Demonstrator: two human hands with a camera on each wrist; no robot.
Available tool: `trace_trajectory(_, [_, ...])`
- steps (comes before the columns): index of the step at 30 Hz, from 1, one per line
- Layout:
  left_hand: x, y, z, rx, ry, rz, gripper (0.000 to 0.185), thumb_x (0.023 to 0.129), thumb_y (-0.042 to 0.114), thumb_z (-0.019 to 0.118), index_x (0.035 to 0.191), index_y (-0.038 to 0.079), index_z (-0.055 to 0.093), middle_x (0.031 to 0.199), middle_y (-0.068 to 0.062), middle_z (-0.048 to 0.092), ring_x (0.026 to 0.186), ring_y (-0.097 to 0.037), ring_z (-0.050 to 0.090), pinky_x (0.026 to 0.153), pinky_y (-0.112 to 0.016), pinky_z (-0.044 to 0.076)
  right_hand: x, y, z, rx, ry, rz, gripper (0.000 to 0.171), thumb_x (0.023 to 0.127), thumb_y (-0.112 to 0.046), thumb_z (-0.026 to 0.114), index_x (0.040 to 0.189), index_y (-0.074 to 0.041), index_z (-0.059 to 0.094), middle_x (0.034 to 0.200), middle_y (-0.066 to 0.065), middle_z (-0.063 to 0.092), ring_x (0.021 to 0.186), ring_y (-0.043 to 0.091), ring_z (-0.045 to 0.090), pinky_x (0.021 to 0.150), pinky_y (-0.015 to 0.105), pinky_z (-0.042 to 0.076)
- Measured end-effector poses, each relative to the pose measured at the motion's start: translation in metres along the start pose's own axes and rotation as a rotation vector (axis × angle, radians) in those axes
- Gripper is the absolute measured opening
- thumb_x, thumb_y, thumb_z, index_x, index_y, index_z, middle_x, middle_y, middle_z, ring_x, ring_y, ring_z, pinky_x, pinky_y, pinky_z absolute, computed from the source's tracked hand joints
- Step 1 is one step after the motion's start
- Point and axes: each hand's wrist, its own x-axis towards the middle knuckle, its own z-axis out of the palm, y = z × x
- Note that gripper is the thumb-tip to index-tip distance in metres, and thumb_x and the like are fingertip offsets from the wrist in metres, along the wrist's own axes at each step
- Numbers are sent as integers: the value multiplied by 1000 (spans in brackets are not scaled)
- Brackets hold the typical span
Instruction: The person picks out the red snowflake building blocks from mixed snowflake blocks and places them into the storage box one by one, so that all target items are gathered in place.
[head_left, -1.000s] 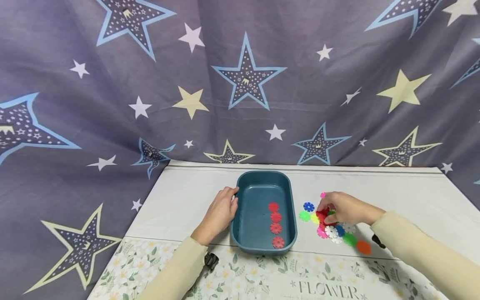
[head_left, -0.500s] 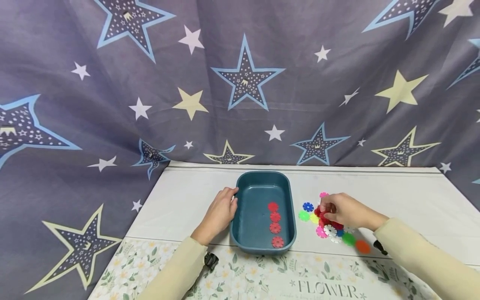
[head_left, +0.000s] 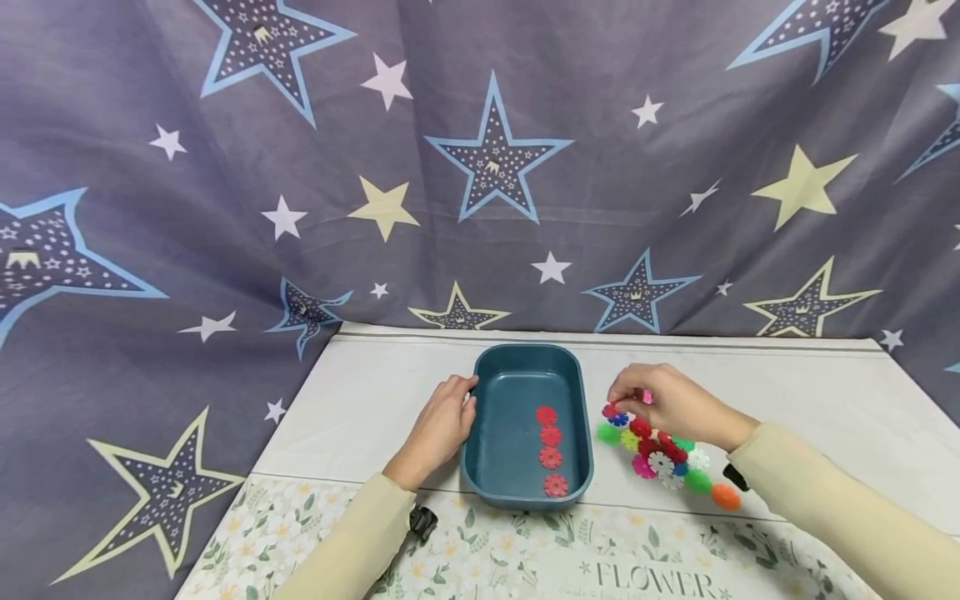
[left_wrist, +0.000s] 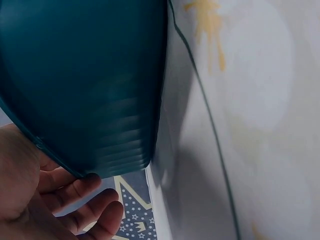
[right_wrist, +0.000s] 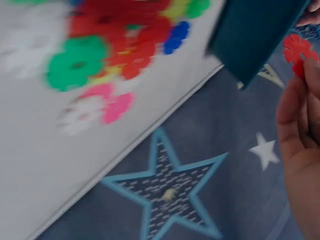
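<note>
A teal tray (head_left: 507, 433) stands mid-table with several red snowflake discs (head_left: 551, 457) in a row on its floor. My left hand (head_left: 459, 407) rests against the tray's left wall, thumb at the rim; in the left wrist view its fingers (left_wrist: 75, 197) lie relaxed under the tray (left_wrist: 85, 75). My right hand (head_left: 619, 402) hovers over the left end of a pile of coloured discs (head_left: 663, 458) and pinches a red disc (head_left: 611, 409). The right wrist view shows that red disc (right_wrist: 296, 48) at my fingertips (right_wrist: 300, 95), beside the tray (right_wrist: 255, 35) and the blurred pile (right_wrist: 115, 45).
A star-patterned curtain (head_left: 487, 167) hangs right behind the table and drapes down its left side. The white tablecloth (head_left: 810, 392) has a floral strip (head_left: 525, 558) along the near edge. An orange disc (head_left: 726, 497) lies at the pile's near right end.
My right hand rose from the middle of the pile and moved left toward the tray with a red disc pinched in it. The left hand stayed against the tray.
</note>
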Motion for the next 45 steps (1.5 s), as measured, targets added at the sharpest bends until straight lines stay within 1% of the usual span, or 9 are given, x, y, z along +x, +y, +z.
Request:
trace_trajectory(3, [0, -1, 0, -1, 0, 1, 31, 91, 4, 58, 121, -3, 58, 103, -10, 59, 97, -26, 55, 86, -38, 45, 19, -9, 4, -4, 14, -32, 21, 77, 1, 76, 88, -16, 70, 86, -10, 64, 75, 3, 59, 66, 24, 52])
trace_trajectory(8, [0, -1, 0, 4, -2, -1, 31, 91, 4, 58, 122, -3, 58, 104, -11, 59, 98, -26, 55, 87, -38, 45, 54, -14, 18, 1, -27, -24, 17, 79, 3, 72, 88, -11, 73, 86, -5, 67, 78, 7, 61, 68, 24, 52])
trace_trajectory(12, [0, -1, 0, 6, 0, 2, 31, 91, 4, 58, 122, -3, 58, 104, -11, 59, 98, -26, 55, 87, -38, 45, 79, -7, 34, -5, -72, -7, 19, 80, 10, 68, 84, -7, 73, 82, -1, 68, 73, 10, 62, 66, 23, 52])
trace_trajectory(17, [0, 1, 1, 4, 0, 7, 31, 91, 4, 58, 122, -4, 58, 103, -11, 59, 97, -26, 55, 86, -38, 45, 97, 7, 49, -18, -105, 29, 23, 74, 15, 64, 75, -6, 72, 73, 0, 67, 63, 10, 60, 60, 23, 51])
trace_trajectory(25, [0, 1, 1, 11, -13, -4, 32, 92, 5, 58, 123, -3, 58, 103, -10, 59, 97, -25, 55, 86, -37, 45, 108, 15, 68, -148, -108, 63, 22, 65, 15, 69, 70, -7, 72, 69, 0, 66, 64, 12, 61, 61, 28, 52])
trace_trajectory(32, [1, 1, 0, 10, -4, 2, 32, 91, 4, 58, 122, -4, 58, 103, -10, 59, 97, -25, 55, 86, -37, 46, 110, 8, 79, -242, -112, 185, 21, 62, 14, 65, 65, -7, 69, 65, -1, 62, 63, 18, 59, 59, 30, 51])
trace_trajectory(37, [1, 2, 0, 7, -7, 5, 32, 91, 4, 58, 122, -3, 58, 104, -11, 59, 98, -25, 55, 87, -37, 45, 109, 7, 82, -307, -102, 187, 24, 63, 13, 66, 59, -11, 63, 59, -3, 57, 58, 19, 56, 55, 30, 49])
trace_trajectory(40, [1, 1, 0, 15, 3, 12, 31, 91, 5, 58, 121, -4, 58, 103, -11, 59, 96, -26, 55, 86, -38, 45, 108, 7, 81, -287, -83, 150, 22, 65, 11, 65, 60, -10, 65, 60, -3, 60, 58, 17, 57, 55, 29, 49])
trace_trajectory(45, [0, 0, 1, 23, 18, 19, 31, 91, 5, 59, 120, -4, 59, 101, -10, 59, 94, -26, 56, 83, -38, 46, 106, 1, 63, -169, -20, 59, 19, 71, 10, 64, 71, -7, 72, 71, 1, 67, 65, 14, 60, 64, 31, 52])
